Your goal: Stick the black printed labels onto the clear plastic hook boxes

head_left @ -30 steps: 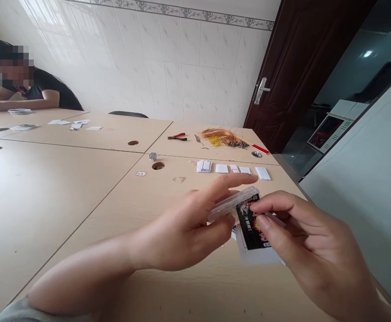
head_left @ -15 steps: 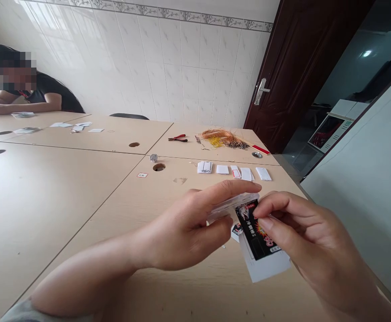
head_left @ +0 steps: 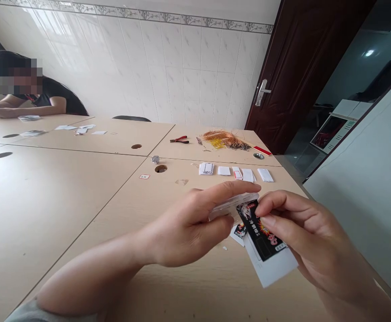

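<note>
My left hand [head_left: 189, 223] pinches a clear plastic bag [head_left: 229, 206] between thumb and forefinger, in the lower middle of the head view. Against the bag's right end lies a black printed card [head_left: 261, 237] with a colourful burst and white characters. My right hand [head_left: 309, 237] grips that card at its upper right edge between thumb and fingers. A white card [head_left: 272, 268] sticks out from under the black one. Another black and white printed card [head_left: 240, 232] shows partly behind, below my left fingertips.
Stacks of white cards [head_left: 207, 168] line the table [head_left: 64, 192] beyond my hands. Farther back are red-handled pliers [head_left: 180, 140], copper-coloured wires [head_left: 224, 136], a round metal piece [head_left: 258, 156] and a red strip [head_left: 261, 150]. A person [head_left: 57, 96] sits at the far left.
The black card and white card have shifted slightly right and down with my right hand. The view has turned slightly; my left hand keeps its hold.
</note>
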`<control>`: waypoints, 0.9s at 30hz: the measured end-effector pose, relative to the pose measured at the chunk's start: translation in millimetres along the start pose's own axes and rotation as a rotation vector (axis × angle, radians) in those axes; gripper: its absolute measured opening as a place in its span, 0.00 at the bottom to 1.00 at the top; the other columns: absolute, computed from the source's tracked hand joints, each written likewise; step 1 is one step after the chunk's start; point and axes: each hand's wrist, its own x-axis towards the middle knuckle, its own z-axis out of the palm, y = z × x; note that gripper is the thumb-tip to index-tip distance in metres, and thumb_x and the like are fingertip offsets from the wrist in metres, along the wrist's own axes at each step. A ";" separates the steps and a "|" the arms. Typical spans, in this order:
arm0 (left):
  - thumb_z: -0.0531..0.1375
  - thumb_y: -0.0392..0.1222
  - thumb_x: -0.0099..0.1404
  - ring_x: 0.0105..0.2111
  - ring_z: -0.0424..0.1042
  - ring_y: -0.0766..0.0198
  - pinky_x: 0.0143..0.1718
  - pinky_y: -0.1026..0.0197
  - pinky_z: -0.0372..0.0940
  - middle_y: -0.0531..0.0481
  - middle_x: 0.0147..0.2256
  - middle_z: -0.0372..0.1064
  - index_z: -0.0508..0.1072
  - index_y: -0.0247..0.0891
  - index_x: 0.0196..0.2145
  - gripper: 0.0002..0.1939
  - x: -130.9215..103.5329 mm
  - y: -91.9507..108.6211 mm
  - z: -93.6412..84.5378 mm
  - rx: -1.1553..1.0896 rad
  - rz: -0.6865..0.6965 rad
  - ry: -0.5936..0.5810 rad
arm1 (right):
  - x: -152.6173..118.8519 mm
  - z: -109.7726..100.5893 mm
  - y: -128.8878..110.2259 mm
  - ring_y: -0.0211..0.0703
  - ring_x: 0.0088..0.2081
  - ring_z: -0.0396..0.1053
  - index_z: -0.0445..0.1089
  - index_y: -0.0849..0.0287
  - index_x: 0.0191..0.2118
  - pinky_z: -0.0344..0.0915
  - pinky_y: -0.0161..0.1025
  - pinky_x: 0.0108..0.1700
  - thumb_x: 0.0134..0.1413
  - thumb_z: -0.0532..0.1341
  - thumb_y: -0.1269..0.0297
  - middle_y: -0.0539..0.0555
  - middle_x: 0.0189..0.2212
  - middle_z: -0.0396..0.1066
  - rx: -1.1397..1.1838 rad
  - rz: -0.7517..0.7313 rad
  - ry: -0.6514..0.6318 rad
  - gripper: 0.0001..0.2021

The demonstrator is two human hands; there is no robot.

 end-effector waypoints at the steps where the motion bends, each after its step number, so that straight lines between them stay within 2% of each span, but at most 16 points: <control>1: 0.53 0.26 0.67 0.40 0.72 0.65 0.40 0.64 0.69 0.52 0.45 0.74 0.68 0.43 0.59 0.26 0.1 0.1 0.1 -0.002 -0.003 0.002 | 0.4 -0.2 0.1 0.32 0.24 0.65 0.75 0.53 0.34 0.64 0.26 0.24 0.60 0.64 0.66 0.47 0.25 0.71 0.022 0.012 -0.009 0.04; 5: 0.54 0.27 0.67 0.39 0.73 0.63 0.38 0.63 0.70 0.51 0.44 0.75 0.68 0.44 0.59 0.26 1.3 -2.1 0.6 -0.035 -0.042 0.015 | 5.1 -1.6 2.4 0.33 0.24 0.64 0.75 0.54 0.34 0.62 0.27 0.23 0.60 0.64 0.66 0.48 0.25 0.70 0.025 0.007 -0.004 0.03; 8: 0.56 0.29 0.67 0.41 0.73 0.62 0.39 0.63 0.70 0.51 0.46 0.75 0.68 0.44 0.59 0.25 3.8 -6.5 0.4 -0.052 -0.081 0.055 | 10.3 -1.9 4.3 0.34 0.24 0.64 0.76 0.55 0.35 0.63 0.29 0.24 0.60 0.64 0.64 0.48 0.25 0.69 -0.001 -0.003 0.011 0.03; 11: 0.56 0.30 0.67 0.44 0.74 0.61 0.39 0.63 0.70 0.49 0.50 0.75 0.68 0.44 0.59 0.24 6.5 -10.7 -0.5 -0.045 -0.083 0.077 | 14.0 -0.2 4.6 0.33 0.25 0.63 0.77 0.54 0.36 0.62 0.27 0.24 0.61 0.65 0.61 0.47 0.24 0.68 -0.025 -0.011 0.023 0.05; 14: 0.55 0.28 0.66 0.40 0.74 0.63 0.36 0.64 0.69 0.50 0.47 0.75 0.68 0.43 0.59 0.25 8.2 -12.0 -1.4 -0.015 -0.057 0.075 | 15.7 1.7 4.1 0.30 0.24 0.62 0.76 0.52 0.35 0.61 0.24 0.23 0.62 0.66 0.58 0.46 0.25 0.69 -0.024 -0.021 0.011 0.06; 20: 0.55 0.30 0.69 0.43 0.74 0.63 0.42 0.62 0.70 0.50 0.49 0.75 0.68 0.42 0.59 0.22 7.9 -9.7 -1.8 -0.023 -0.064 0.083 | 16.7 2.1 4.6 0.32 0.27 0.69 0.76 0.51 0.35 0.68 0.24 0.28 0.61 0.67 0.60 0.47 0.27 0.73 -0.095 -0.083 0.040 0.04; 23: 0.55 0.31 0.69 0.40 0.73 0.64 0.37 0.64 0.70 0.50 0.46 0.75 0.68 0.42 0.59 0.23 6.5 -8.7 -0.2 -0.025 -0.076 0.094 | 15.9 3.4 3.7 0.33 0.27 0.71 0.76 0.51 0.34 0.70 0.25 0.28 0.60 0.67 0.62 0.47 0.27 0.75 -0.154 -0.116 0.068 0.03; 27: 0.53 0.31 0.69 0.32 0.71 0.66 0.32 0.64 0.68 0.51 0.38 0.75 0.65 0.41 0.62 0.24 5.0 -8.9 3.4 0.005 -0.071 0.103 | 12.8 5.7 1.1 0.32 0.26 0.71 0.76 0.51 0.33 0.68 0.23 0.26 0.59 0.66 0.64 0.46 0.26 0.75 -0.303 -0.191 0.118 0.03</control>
